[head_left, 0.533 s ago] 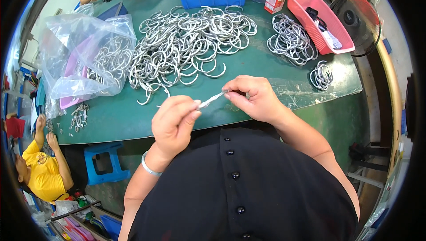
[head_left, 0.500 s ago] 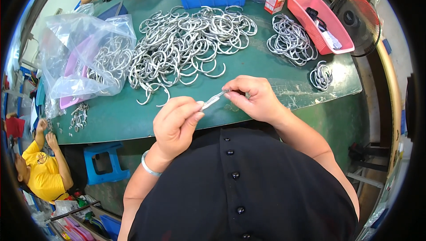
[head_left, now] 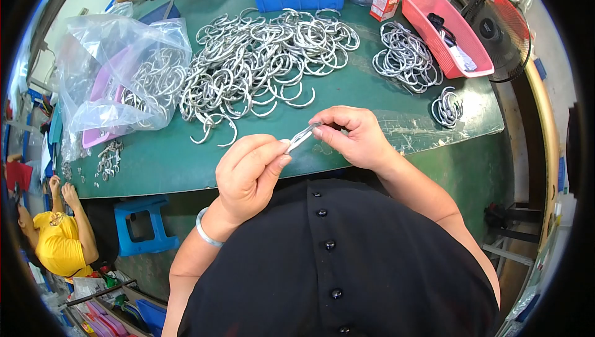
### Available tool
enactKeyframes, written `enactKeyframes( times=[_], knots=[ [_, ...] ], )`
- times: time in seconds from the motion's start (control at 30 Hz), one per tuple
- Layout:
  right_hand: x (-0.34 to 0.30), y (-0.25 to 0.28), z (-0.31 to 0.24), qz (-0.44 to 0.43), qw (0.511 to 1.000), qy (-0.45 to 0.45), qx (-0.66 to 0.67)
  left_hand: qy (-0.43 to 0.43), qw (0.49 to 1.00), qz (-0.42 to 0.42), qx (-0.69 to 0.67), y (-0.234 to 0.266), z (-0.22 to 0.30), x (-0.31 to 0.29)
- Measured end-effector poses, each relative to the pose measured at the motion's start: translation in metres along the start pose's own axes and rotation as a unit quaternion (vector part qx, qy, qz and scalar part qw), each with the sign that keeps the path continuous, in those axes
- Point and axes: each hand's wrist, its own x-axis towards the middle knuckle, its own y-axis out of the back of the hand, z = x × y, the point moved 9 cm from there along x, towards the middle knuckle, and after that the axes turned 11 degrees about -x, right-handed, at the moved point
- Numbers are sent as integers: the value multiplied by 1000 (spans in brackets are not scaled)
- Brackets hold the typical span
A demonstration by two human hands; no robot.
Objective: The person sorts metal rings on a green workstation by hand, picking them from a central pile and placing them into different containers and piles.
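Between my two hands, just above the near edge of the green table (head_left: 334, 95), is a silver open bangle (head_left: 301, 138), seen nearly edge-on. My left hand (head_left: 249, 169) pinches its lower left end between thumb and fingers. At the upper right end, my right hand (head_left: 356, 135) grips it with thumb and forefinger. Part of the bangle is hidden by the fingers. Beyond the hands spreads a big heap of similar silver bangles (head_left: 266, 58). A second pile of bangles (head_left: 406, 58) lies to the right, with a small bundle of bangles (head_left: 447, 107) nearer me.
A clear plastic bag (head_left: 111, 117) covers a pink tray with more bangles at left. Farther back stand a blue bin (head_left: 297, 3) of small metal pieces, a red-and-white carton (head_left: 385, 1), a pink basket (head_left: 449, 58) and a fan (head_left: 496, 30). Someone in yellow (head_left: 62, 244) sits left.
The bangle and my left hand have shifted very slightly right, and the bangle is tilted a little more. Both hands keep their grip. The person in yellow has leaned a little.
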Motion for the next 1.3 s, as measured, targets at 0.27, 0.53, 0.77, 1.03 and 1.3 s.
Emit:
enactKeyframes(
  times=[0.27, 0.53, 0.77, 1.03, 1.3],
  knots=[
    [-1, 8, -15, 33, 996, 80, 11, 106, 990, 63, -75, 10, -34, -17],
    [3, -10, -52, -23, 991, 129, 6, 439, 739, 157, -486, -18, -100, -55],
    [6, -8, -56, -17, 990, 132, 34, 488, 624, 119, -598, -41, -99, -61],
    [4, 0, -42, 3, 993, 116, -3, 502, 556, 85, -657, -55, -93, -64],
    [4, -1, -32, -8, 996, 85, 12, 493, 486, 101, -714, -61, -93, -63]
  ],
)
